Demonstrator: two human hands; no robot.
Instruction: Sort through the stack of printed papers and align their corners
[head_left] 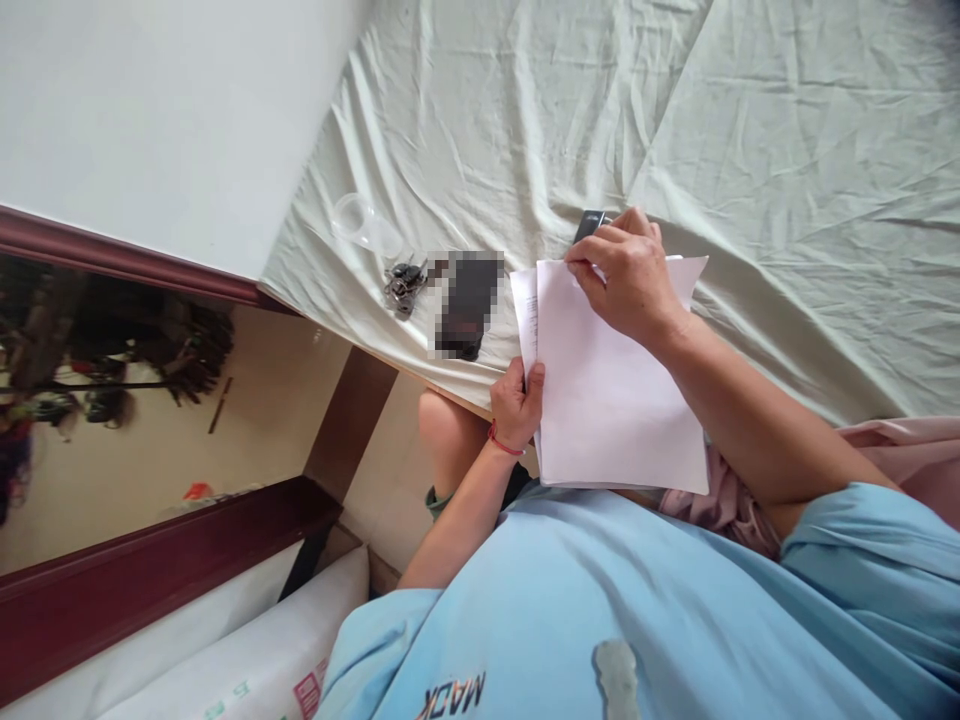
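Note:
A stack of white paper sheets (619,400) lies over my lap and the bed's edge, the top sheet blank. Printed text shows on a strip of a lower sheet sticking out at the left. My left hand (519,402), with a red string round its wrist, grips the stack's left edge, thumb on top. At the top edge, my right hand (634,268) has its fingers bent and pinched on the paper near the upper left corner. A small black object (590,224) lies just beyond the right hand, partly hidden by it; its kind is unclear.
On the pale green sheet (787,200) lie a clear plastic cup (365,224), a bunch of keys (405,290) and a dark pixelated object (472,300). A dark red wooden frame (172,550) stands at the left, with white sacks (262,640) below. Pink cloth (900,450) lies at the right.

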